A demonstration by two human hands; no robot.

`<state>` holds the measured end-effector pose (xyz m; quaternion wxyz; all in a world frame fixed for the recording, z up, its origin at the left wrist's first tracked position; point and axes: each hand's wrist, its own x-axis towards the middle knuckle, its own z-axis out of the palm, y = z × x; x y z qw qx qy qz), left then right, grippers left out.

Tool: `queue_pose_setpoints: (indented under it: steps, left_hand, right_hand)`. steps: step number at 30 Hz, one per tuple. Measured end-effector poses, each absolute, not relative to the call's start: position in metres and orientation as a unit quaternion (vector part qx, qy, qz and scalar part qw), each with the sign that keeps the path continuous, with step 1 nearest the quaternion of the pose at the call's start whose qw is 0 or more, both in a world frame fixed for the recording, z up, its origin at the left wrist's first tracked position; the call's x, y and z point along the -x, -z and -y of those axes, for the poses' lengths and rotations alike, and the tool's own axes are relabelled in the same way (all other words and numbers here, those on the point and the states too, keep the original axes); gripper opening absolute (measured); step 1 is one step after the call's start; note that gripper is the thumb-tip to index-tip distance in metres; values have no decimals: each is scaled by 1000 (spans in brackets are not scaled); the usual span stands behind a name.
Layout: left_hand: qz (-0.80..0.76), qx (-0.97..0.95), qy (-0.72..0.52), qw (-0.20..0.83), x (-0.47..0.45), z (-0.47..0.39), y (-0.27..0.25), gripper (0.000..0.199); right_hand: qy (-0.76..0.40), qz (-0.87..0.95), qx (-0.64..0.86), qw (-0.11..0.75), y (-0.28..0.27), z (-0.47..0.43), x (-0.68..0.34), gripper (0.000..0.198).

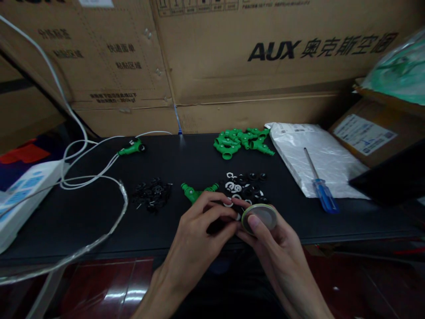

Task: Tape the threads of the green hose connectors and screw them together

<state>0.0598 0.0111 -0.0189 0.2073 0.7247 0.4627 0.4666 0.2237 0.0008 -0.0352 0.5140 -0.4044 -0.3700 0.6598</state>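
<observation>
My right hand (pixel 277 246) grips a round, flat metal tin (pixel 265 218) with a grey face and yellow-green rim, thumb pressed on the face. Close beside it, my left hand (pixel 206 226) is closed in a pinch, fingertips almost meeting the right hand's fingers. What the left fingers hold, if anything, is hidden. Behind the left hand lies a green plastic Y-shaped fitting (pixel 191 193), partly covered by the fingers. White rings (pixel 237 188) and black round caps (pixel 253 177) are scattered just beyond both hands.
Green fittings (pixel 229 141) are piled at the back. Small black parts (pixel 154 195) lie left of the hands. A blue screwdriver (pixel 323 195) rests on a white plastic mailer (pixel 299 155). White cables (pixel 96 177), a power strip (pixel 26 195) and cardboard boxes (pixel 212 66) surround the black table (pixel 186 153).
</observation>
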Motion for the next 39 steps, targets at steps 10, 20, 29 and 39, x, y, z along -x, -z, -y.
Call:
queue_pose_setpoints:
  steps: [10,20,29,39]
  left_hand:
    - [-494,-738,-432,155,-67,-16,31,14]
    - [-529,-777,-334,76,-71,-7,44,21]
    - [-517,-774,-360,62,-81,-7,48,16]
    - [-632,-648,-425,8,-63,5,52,25]
  right_hand:
    - [-616,354,433,555,42,-7,-233,24]
    - [-554,398,499,534,48,-5,-252,28]
    - [-497,445,534,520,46,-8,-258,33]
    - [-451,459,579,501,45,0,-266,34]
